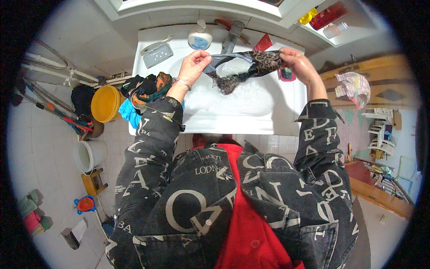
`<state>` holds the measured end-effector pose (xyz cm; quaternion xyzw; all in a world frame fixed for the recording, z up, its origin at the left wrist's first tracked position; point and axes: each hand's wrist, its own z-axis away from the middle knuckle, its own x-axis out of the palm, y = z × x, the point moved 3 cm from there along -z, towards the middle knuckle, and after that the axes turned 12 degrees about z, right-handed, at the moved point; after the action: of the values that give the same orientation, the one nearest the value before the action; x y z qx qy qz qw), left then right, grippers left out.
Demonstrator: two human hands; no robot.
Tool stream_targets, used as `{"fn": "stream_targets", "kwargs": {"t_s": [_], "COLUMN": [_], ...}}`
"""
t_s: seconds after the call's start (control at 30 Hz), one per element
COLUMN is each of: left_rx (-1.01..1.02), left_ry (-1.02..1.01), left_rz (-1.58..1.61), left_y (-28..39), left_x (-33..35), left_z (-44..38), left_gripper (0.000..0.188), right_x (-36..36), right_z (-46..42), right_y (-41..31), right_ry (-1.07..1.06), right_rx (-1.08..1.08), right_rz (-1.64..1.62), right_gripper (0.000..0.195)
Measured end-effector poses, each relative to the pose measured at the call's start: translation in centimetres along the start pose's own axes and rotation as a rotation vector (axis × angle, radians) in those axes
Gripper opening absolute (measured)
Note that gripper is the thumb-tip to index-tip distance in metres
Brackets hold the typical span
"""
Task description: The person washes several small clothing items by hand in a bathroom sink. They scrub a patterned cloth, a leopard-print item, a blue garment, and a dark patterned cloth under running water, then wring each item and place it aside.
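A dark leopard-print garment (266,64) with grey cloth along one part is stretched over a white sink (215,125). My left hand (195,66) pinches its left end. At the other end, my right hand (298,64) grips the garment. Water and whitish suds (218,104) lie in the basin beneath it. Behind the garment rises a metal faucet (231,35), its lower part partly covered. A heap of dark patterned clothes (147,89) rests on the sink's left side, beside my left wrist, with bright blue cloth (129,112) under it.
A white pump bottle (200,36), a grey soap dish (158,56) and a red tube (263,43) sit along the sink's back ledge. A pink dish (287,75) is near my right hand. Left on the floor are a yellow bucket (104,103), a white bucket (90,155) and a wooden stool (95,181).
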<state>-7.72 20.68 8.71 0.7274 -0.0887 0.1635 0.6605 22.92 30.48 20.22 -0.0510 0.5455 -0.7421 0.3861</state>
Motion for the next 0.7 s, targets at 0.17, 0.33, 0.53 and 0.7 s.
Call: {"fn": "stream_targets", "kwargs": {"t_s": [0.17, 0.33, 0.53, 0.7], "left_rx": [-0.212, -0.763, -0.429, 0.155], "left_ry": [-0.152, -0.489, -0.111, 0.277], "left_rz": [-0.149, -0.044, -0.41, -0.721], "left_y": [2.2, 1.0, -1.9, -2.0], "left_x": [0.9, 1.4, -1.1, -1.9], "left_z": [0.4, 1.8, 1.7, 1.3], "left_gripper": [0.022, 0.035, 0.018, 0.017], "right_x": [3.2, 4.1, 4.8, 6.8], "right_z": [-0.4, -2.1, -1.0, -0.3], "right_y": [1.4, 1.6, 3.7, 5.0], "right_ry": [0.224, 0.076, 0.056, -0.264], "right_rx": [0.093, -0.02, 0.107, 0.023], "right_rz": [-0.478, -0.55, -0.405, -0.237], "right_gripper": [0.02, 0.027, 0.024, 0.014]}}
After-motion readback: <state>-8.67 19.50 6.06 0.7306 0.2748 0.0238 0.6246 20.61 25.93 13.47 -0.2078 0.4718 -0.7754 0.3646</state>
